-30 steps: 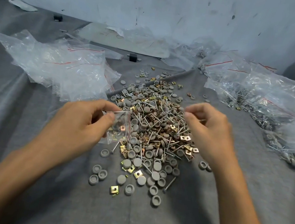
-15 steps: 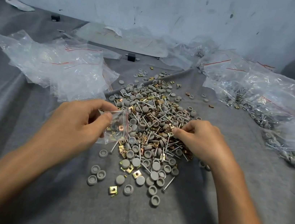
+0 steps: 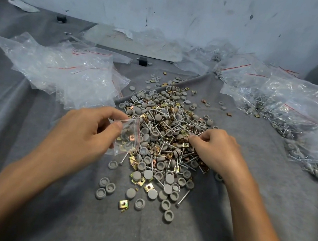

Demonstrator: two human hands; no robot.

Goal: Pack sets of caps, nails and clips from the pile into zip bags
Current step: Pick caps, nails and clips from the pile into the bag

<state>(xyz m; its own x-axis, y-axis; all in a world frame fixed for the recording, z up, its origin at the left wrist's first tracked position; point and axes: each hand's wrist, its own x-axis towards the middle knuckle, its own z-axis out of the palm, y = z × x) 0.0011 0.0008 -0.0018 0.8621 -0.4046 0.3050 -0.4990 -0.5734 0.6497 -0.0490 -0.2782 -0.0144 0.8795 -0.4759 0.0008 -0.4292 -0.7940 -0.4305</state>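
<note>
Holding a little bag by the big pile

One left hand (image 3: 83,130) sits in the middle of the frame, a bit to the left. Its thumb and fingers pinch the top of a small zip bag (image 3: 128,138). The bag hangs just at the left edge of the pile (image 3: 165,129). Its mouth looks open at the top. Inside it I can see a grey cap and some shiny clips.

The right hand (image 3: 217,151) rests on the right side of the pile. Its fingers are curled, and the thumb and first finger meet down among the parts. I cannot tell if a piece is caught between them.

The pile lies in the middle of the frame on a grey cloth (image 3: 137,236). It is a mix of round grey caps (image 3: 168,214), long silver nails (image 3: 183,198) and gold clips (image 3: 123,204). Some of them are spread out towards the bottom of the frame.

Empty zip bags (image 3: 64,72) lie in a heap in the upper left. Filled bags (image 3: 290,110) are stacked along the right side. A small black block (image 3: 143,61) sits near the top middle, in front of a scuffed white wall (image 3: 170,5).
</note>
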